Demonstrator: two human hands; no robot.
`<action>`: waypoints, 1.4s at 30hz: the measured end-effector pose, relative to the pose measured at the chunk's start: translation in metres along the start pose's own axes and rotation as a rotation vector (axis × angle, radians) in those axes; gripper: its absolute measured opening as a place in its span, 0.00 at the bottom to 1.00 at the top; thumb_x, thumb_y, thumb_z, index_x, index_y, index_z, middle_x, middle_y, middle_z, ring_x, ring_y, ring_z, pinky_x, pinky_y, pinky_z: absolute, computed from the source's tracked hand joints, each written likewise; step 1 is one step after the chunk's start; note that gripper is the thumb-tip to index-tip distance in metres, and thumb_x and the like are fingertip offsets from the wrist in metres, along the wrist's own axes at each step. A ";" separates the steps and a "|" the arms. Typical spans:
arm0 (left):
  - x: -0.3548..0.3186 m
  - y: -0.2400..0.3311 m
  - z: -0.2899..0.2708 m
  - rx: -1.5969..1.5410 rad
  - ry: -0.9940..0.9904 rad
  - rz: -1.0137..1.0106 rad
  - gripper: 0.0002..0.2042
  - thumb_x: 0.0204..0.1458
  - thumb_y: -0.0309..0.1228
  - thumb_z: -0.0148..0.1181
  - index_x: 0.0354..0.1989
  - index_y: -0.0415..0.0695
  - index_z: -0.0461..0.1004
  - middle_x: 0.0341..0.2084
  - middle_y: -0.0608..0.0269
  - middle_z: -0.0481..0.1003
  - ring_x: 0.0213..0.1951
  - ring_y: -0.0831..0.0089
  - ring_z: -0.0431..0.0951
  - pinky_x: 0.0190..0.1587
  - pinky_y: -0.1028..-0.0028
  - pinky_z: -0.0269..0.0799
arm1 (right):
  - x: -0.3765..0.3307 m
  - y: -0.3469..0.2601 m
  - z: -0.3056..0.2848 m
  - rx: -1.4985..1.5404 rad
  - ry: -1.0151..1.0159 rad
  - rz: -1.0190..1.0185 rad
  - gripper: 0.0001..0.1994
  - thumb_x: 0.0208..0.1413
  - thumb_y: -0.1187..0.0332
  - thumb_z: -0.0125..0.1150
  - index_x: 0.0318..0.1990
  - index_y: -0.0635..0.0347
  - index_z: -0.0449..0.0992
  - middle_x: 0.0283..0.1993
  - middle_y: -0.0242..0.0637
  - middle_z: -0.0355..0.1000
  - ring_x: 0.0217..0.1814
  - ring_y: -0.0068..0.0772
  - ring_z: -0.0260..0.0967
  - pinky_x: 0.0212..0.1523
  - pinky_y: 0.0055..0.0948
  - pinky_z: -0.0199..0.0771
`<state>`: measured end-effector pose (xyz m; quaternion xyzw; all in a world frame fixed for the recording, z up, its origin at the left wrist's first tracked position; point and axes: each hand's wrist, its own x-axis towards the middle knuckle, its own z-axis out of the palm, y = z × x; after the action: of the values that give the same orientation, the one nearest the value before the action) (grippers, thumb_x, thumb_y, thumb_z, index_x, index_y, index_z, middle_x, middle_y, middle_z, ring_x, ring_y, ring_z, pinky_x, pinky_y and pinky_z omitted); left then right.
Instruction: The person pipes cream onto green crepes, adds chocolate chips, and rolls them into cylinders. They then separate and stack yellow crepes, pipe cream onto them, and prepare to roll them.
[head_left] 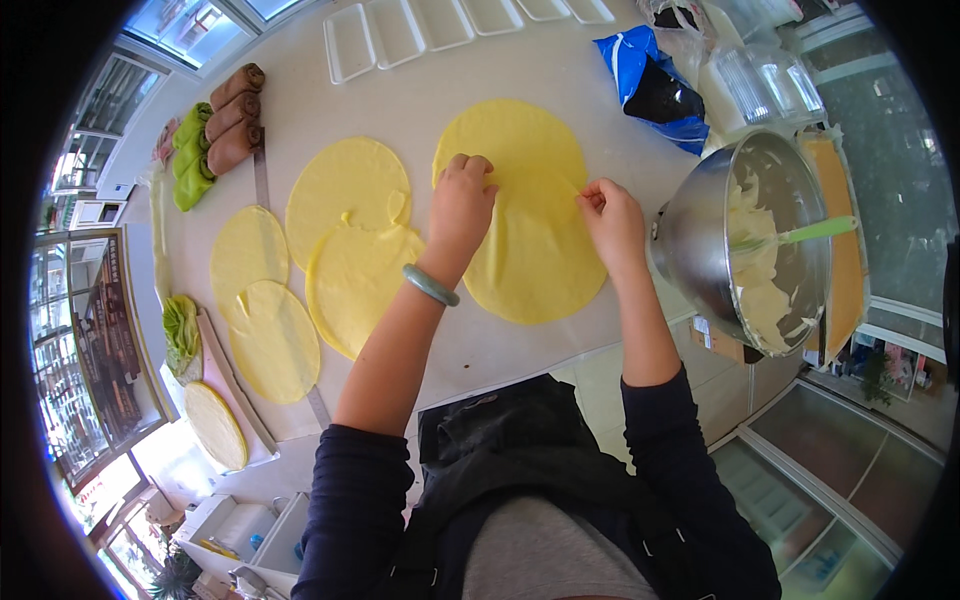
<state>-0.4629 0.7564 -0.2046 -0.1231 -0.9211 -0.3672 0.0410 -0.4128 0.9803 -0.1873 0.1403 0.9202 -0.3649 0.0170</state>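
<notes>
Yellow crepe (540, 265), the lower sheet of an overlapping pair, lies at the centre of the frame on the pale table (545, 65), its top portion over the upper yellow crepe (515, 125). The right hand (613, 222) has thumb and forefinger closed in a pinch on the right edge of the lower sheet; an edge grip probably limits tearing and leaves the face unmarked. The left hand (463, 205) is curled over the left side of the pair; its fingertips are partly hidden, so whether it grasps the sheet cannot be told. Opposed hand positions would allow the thin sheet to be tensioned evenly; a soft ridge below the left hand suggests slack. Further overlapping crepes (350, 190) lie left of centre, spread flat, presumably so that each pair remains separately accessible. The steel bowl (690, 245) is tilted at the right of the frame, opening toward the right, with cream (765, 300) and a green-handled spatula (815, 230) inside, apparently within right-hand reach. White trays (350, 45) are lined up along the top, outside the working area.
</notes>
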 end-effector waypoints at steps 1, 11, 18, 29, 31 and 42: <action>0.003 0.002 -0.002 0.012 -0.007 0.003 0.14 0.53 0.23 0.68 0.48 0.42 0.77 0.46 0.57 0.77 0.49 0.54 0.78 0.51 0.60 0.76 | -0.002 -0.002 -0.002 -0.029 0.086 -0.228 0.10 0.56 0.74 0.68 0.43 0.60 0.75 0.40 0.41 0.78 0.43 0.46 0.76 0.44 0.40 0.75; 0.032 0.001 -0.067 -0.202 -0.647 0.417 0.07 0.53 0.22 0.66 0.40 0.42 0.81 0.56 0.60 0.79 0.63 0.55 0.72 0.67 0.54 0.65 | -0.068 0.007 -0.014 0.708 -0.025 -0.529 0.06 0.67 0.79 0.58 0.48 0.64 0.71 0.51 0.48 0.80 0.49 0.35 0.81 0.53 0.32 0.80; -0.059 0.052 -0.152 -0.447 -0.707 0.365 0.06 0.61 0.26 0.64 0.44 0.40 0.79 0.41 0.55 0.82 0.48 0.56 0.82 0.62 0.57 0.72 | -0.136 -0.001 -0.075 0.867 -0.038 -0.565 0.09 0.65 0.84 0.54 0.49 0.65 0.68 0.47 0.47 0.78 0.48 0.31 0.78 0.51 0.31 0.78; 0.011 -0.002 -0.049 -0.303 -0.626 -0.134 0.13 0.67 0.36 0.54 0.42 0.37 0.76 0.30 0.53 0.79 0.33 0.61 0.78 0.38 0.64 0.74 | -0.035 0.022 0.012 0.697 0.079 0.013 0.05 0.66 0.72 0.62 0.42 0.62 0.73 0.34 0.27 0.72 0.33 0.16 0.67 0.37 0.21 0.69; 0.019 -0.013 -0.034 -0.194 -0.584 -0.070 0.13 0.66 0.36 0.55 0.42 0.37 0.77 0.33 0.49 0.80 0.35 0.54 0.80 0.40 0.60 0.74 | -0.024 0.033 0.020 0.578 0.118 -0.001 0.05 0.65 0.71 0.63 0.41 0.62 0.74 0.33 0.28 0.73 0.33 0.17 0.68 0.36 0.22 0.70; 0.013 0.011 -0.018 0.190 -0.396 0.001 0.09 0.63 0.31 0.58 0.47 0.41 0.75 0.36 0.53 0.80 0.37 0.54 0.80 0.41 0.58 0.75 | -0.023 0.016 0.013 -0.059 0.297 -0.124 0.13 0.57 0.70 0.69 0.47 0.56 0.74 0.40 0.35 0.75 0.41 0.41 0.76 0.41 0.39 0.76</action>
<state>-0.4730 0.7544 -0.1814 -0.1886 -0.9416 -0.2473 -0.1289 -0.3871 0.9766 -0.2042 0.1351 0.9299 -0.3132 -0.1374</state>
